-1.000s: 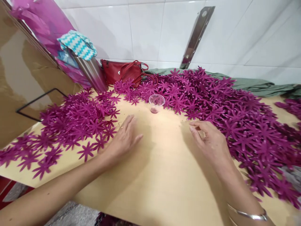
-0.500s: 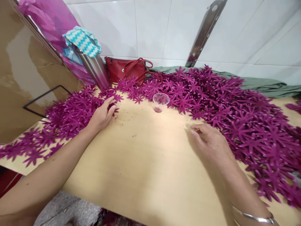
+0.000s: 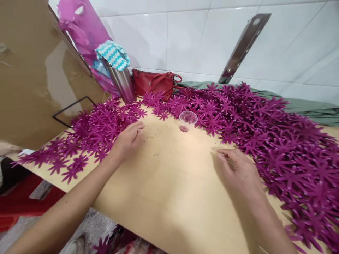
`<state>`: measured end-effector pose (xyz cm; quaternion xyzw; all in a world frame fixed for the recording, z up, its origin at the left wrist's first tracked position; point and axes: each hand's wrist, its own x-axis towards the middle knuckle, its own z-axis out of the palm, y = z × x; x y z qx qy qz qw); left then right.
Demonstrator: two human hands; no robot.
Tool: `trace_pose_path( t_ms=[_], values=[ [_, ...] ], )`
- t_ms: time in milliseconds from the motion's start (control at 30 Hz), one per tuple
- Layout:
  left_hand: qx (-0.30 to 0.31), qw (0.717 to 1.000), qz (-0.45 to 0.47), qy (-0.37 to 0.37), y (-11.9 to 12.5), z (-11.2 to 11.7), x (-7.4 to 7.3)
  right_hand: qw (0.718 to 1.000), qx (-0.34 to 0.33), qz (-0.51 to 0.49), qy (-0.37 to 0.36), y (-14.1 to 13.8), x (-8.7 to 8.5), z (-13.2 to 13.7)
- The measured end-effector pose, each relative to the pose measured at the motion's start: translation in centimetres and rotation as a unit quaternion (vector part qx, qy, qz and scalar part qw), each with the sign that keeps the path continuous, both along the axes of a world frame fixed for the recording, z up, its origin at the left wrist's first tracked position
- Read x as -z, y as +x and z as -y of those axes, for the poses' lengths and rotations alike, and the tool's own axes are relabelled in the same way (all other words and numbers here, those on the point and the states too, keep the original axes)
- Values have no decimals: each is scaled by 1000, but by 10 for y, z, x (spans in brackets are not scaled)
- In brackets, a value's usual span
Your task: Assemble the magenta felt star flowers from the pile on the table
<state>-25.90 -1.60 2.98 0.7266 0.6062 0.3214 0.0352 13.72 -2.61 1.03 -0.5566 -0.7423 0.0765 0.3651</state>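
Near edge: bare tan table (image 3: pixel 169 201), both forearms coming in over it. Right hand (image 3: pixel 239 173) lies palm down on the bare wood, fingers spread flat, holding nothing, just beside the right heap (image 3: pixel 280 144) of purple flower cut-outs. Left hand (image 3: pixel 127 141) also palm down, fingers loosely bent, tips at the rim of the left heap (image 3: pixel 97 127); cannot tell if it pinches a flower. Flowers spread in a wide arc round the clear middle, some at the left table edge.

Mid: small clear cup (image 3: pixel 188 120) upright between the heaps, something pinkish in the bottom, flowers touching its far side.

Far: red bag (image 3: pixel 156 83), steel flask (image 3: pixel 122 84) with teal patterned cloth (image 3: pixel 113 54) on top, pink plastic bag (image 3: pixel 79 24), green cloth (image 3: pixel 304 106), metal bracket (image 3: pixel 245 46) on the tiled wall. Brown board (image 3: pixel 26 70) leans at left.

Risk, judged: a forearm sweep could push loose flowers off the left edge; a hand reaching forward could tip the light cup and spill it.
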Motion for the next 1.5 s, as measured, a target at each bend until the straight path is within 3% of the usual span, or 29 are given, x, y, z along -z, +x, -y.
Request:
trace_pose_path(
  t_ms=[133, 200, 367, 500, 667, 800, 967, 1100, 1200, 1367, 1500],
  values=[
    [-102, 991, -25, -86, 23, 37, 20, 1000, -3, -7, 6, 0, 1, -1],
    [-114, 986, -14, -124, 35, 47, 26, 1000, -6, -12, 9, 0, 1, -1],
    [-32, 980, 160, -111, 68, 62, 23, 998, -17, -35, 42, -3, 3, -3],
    [-16, 929, 350, -119, 104, 90, 17, 995, -5, -51, 84, 2, -4, -4],
    [131, 930, 303, -162, 139, 109, 14, 995, 67, -65, 44, 12, -31, 17],
    [128, 935, 292, -155, 148, 108, 19, 996, 46, -75, 3, 3, -33, 45],
    [104, 928, 327, -147, 146, 105, 25, 996, -30, -66, -57, -24, -18, 46],
    [147, 933, 298, -135, 146, 107, 21, 986, -138, -42, -81, -58, -19, 18],
    [108, 946, 293, -90, 144, 111, 20, 978, -186, -23, -92, -92, -22, -5],
    [-23, 946, 324, 14, 135, 115, 24, 983, -152, 23, -103, -152, -16, -29],
    [-73, 924, 373, 34, 130, 114, 20, 987, -118, 73, -85, -192, -9, -29]
  ],
)
